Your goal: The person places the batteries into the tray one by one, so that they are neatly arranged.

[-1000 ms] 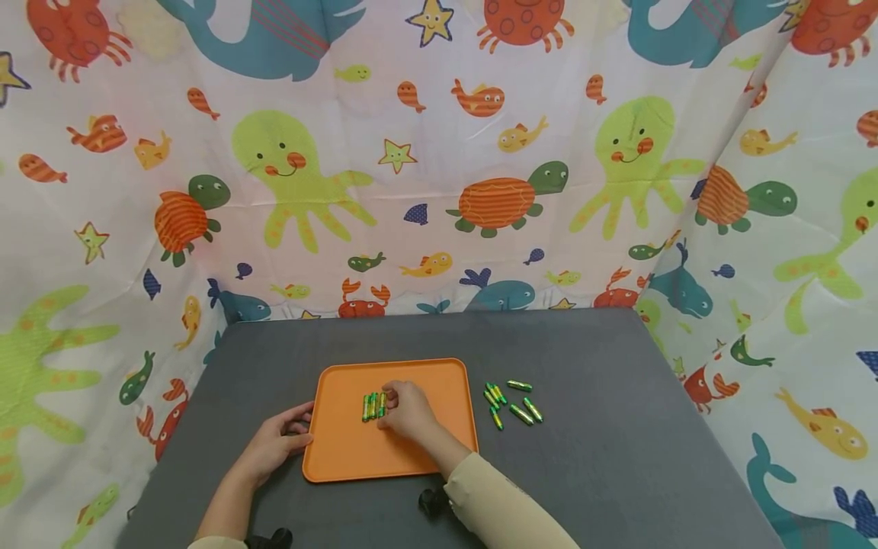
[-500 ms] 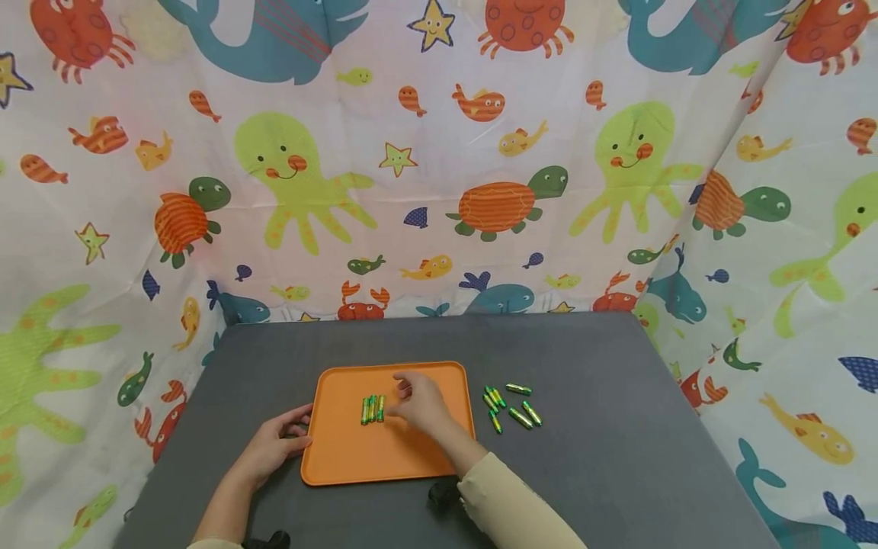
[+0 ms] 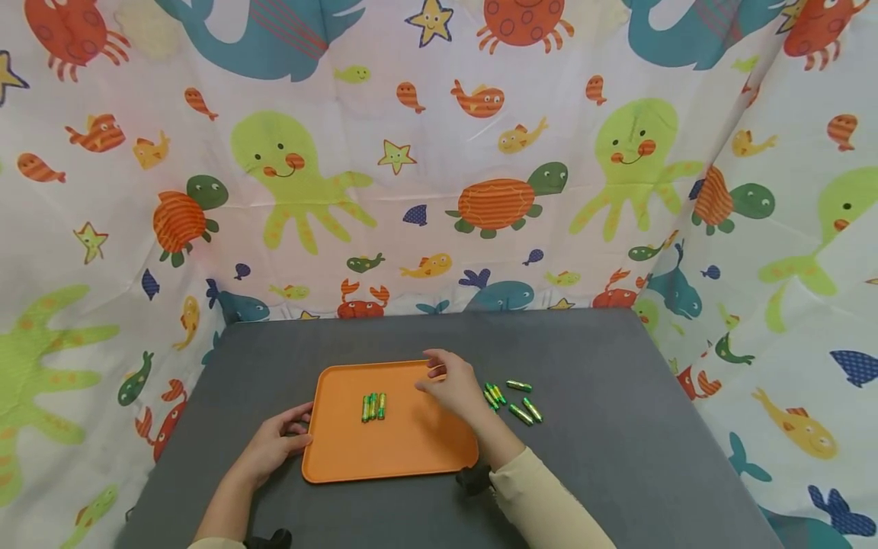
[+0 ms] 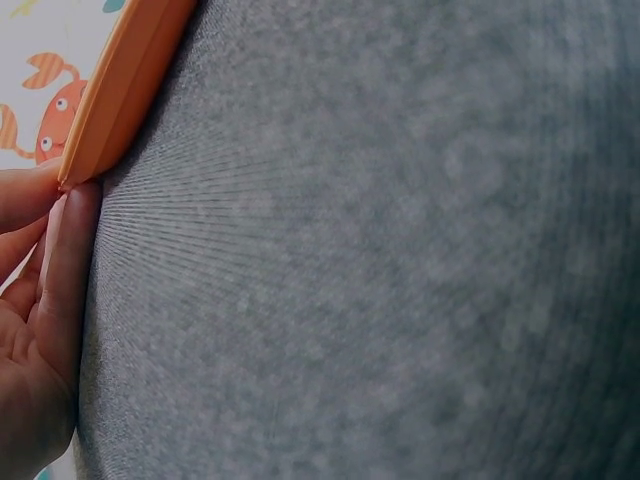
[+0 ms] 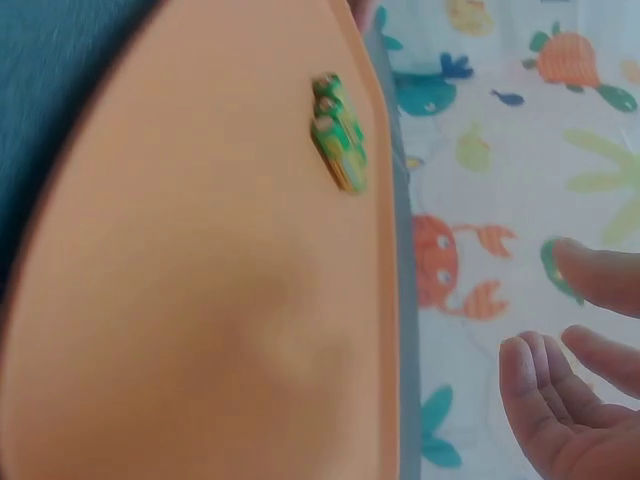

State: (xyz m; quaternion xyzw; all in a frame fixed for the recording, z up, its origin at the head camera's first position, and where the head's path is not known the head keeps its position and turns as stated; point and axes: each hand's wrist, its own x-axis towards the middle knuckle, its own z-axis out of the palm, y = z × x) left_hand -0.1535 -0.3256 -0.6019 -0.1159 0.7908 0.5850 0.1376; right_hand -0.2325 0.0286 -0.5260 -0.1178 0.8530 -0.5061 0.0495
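Observation:
Green-and-gold, battery-like cylinders (image 3: pixel 373 406) stand side by side in a short row on the orange tray (image 3: pixel 370 457); the right wrist view shows the same small row (image 5: pixel 340 145), slightly blurred. My left hand (image 3: pixel 273 440) is at the tray's left side. In the left wrist view, thumb and finger meet at the tray's rim (image 4: pixel 120 100) and pinch it. Over the tray's right part hovers my right hand (image 3: pixel 453 385), its fingers loosely spread and nothing between them. Beyond it, several loose cylinders (image 3: pixel 520 414) lie on the table; the hand and wrist overlap part of this group.
The grey table (image 3: pixel 583 457) extends around the tray on all sides. Behind and beside it hangs a white curtain (image 3: pixel 446 122) printed with sea animals. Dark wrist devices (image 3: pixel 473 480) sit at both sleeves.
My right hand has let go of the row and moved right across the tray to its right edge, near the loose cylinders. My left hand stays at the tray's left side.

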